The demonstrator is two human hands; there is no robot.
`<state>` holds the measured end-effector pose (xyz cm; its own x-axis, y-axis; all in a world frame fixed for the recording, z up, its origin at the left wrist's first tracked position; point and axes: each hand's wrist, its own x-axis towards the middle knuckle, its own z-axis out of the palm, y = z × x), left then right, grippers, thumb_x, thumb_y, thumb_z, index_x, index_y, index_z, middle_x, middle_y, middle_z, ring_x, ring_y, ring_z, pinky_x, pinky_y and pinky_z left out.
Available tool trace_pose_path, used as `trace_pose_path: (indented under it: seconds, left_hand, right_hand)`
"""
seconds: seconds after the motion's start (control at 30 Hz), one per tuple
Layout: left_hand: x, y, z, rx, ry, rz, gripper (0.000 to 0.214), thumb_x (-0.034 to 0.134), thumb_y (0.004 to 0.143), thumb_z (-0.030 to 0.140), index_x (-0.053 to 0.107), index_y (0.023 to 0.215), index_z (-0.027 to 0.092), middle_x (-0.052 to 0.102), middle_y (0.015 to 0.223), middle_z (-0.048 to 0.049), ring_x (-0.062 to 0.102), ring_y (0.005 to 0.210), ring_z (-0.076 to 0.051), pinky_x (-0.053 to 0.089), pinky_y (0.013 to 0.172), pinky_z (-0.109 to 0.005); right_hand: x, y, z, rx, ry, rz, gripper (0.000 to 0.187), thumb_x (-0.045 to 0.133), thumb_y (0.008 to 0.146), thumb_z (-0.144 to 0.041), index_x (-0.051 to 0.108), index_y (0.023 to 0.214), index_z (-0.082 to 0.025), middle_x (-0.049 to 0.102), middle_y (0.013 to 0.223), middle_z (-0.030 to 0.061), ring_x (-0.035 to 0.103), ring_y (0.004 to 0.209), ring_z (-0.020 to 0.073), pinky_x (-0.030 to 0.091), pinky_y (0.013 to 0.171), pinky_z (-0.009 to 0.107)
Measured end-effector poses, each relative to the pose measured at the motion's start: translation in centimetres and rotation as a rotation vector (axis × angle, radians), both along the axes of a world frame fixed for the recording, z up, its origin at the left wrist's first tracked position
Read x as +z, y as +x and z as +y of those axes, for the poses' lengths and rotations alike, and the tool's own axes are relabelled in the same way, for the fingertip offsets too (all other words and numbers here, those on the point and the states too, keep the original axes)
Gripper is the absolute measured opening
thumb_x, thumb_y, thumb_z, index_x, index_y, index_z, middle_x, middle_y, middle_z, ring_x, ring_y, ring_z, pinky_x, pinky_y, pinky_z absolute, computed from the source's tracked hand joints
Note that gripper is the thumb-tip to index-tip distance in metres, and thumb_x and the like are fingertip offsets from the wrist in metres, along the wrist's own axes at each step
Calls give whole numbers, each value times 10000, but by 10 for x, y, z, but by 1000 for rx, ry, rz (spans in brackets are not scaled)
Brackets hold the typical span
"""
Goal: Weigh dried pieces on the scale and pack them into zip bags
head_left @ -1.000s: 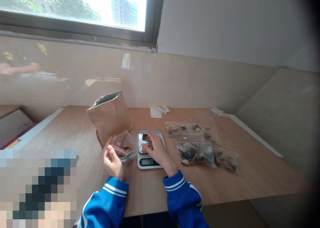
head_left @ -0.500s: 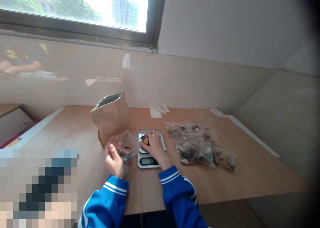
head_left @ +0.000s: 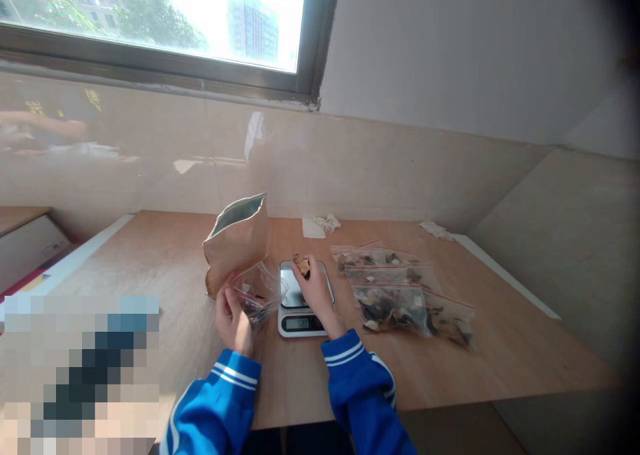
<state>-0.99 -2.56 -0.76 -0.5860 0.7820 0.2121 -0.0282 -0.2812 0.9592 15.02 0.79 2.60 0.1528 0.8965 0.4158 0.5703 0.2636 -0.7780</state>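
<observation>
My left hand [head_left: 233, 319] grips the rim of a small clear zip bag [head_left: 260, 293] and holds it open beside the scale. My right hand [head_left: 316, 286] is raised just over the platform of a small digital kitchen scale [head_left: 300, 308], its fingers pinched on brown dried pieces [head_left: 301, 264]. The scale's platform looks bare under the hand. An open brown paper pouch [head_left: 237, 242] stands right behind the clear bag.
Several filled zip bags [head_left: 400, 298] with dried pieces lie to the right of the scale on the wooden table [head_left: 500, 355]. Crumpled paper scraps [head_left: 320, 224] lie by the tiled wall. A blurred patch covers the lower left.
My right hand has gathered the dried pieces off the scale platform and lifted them. The left hand has kept hold of the clear bag. The camera has shifted slightly left.
</observation>
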Motion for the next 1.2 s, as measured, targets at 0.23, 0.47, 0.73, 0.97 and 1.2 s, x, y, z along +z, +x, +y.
trace_pose_path:
  seconds: [0.23, 0.47, 0.73, 0.97, 1.2]
  left_hand:
    - [1, -2, 1, 68, -67, 129, 488, 397, 934, 526, 625, 1164, 161, 676, 1110, -102, 617, 1058, -239, 480, 928, -364]
    - [-6, -2, 6, 1, -5, 39, 489, 438, 922, 527, 603, 1217, 174, 655, 1173, -116, 603, 1101, -228, 470, 947, -345]
    - [-1, 0, 6, -21, 41, -147, 467, 490, 898, 517, 633, 1183, 176, 673, 1157, -116, 631, 1078, -242, 501, 935, -367]
    - [13, 8, 4, -26, 32, -373, 504, 502, 878, 557, 610, 1193, 178, 677, 1142, -127, 666, 1001, -244, 552, 838, -366]
    - [17, 1, 0, -3, 18, -416, 479, 489, 895, 530, 598, 1196, 174, 641, 1217, -146, 648, 1034, -239, 536, 879, -425]
  right_hand:
    - [63, -20, -12, 475, -162, -39, 141, 650, 818, -316, 626, 869, -187, 688, 841, -2, 626, 763, 158, 448, 646, 234]
    - [61, -41, 0, 481, -232, -347, 228, 786, 691, -168, 684, 895, -178, 711, 899, 43, 643, 830, 206, 464, 700, 278]
    - [62, -59, 6, 509, -114, -271, 325, 771, 734, -193, 649, 1035, -172, 652, 1029, 60, 620, 980, 200, 483, 853, 309]
    - [63, -57, -5, 520, -38, -112, 260, 679, 827, -251, 632, 1081, -220, 598, 1087, 34, 613, 1017, 164, 491, 899, 299]
    - [55, -44, -25, 366, 78, 0, 187, 495, 943, -266, 623, 1074, -229, 554, 1111, 56, 556, 1111, 170, 438, 1019, 328]
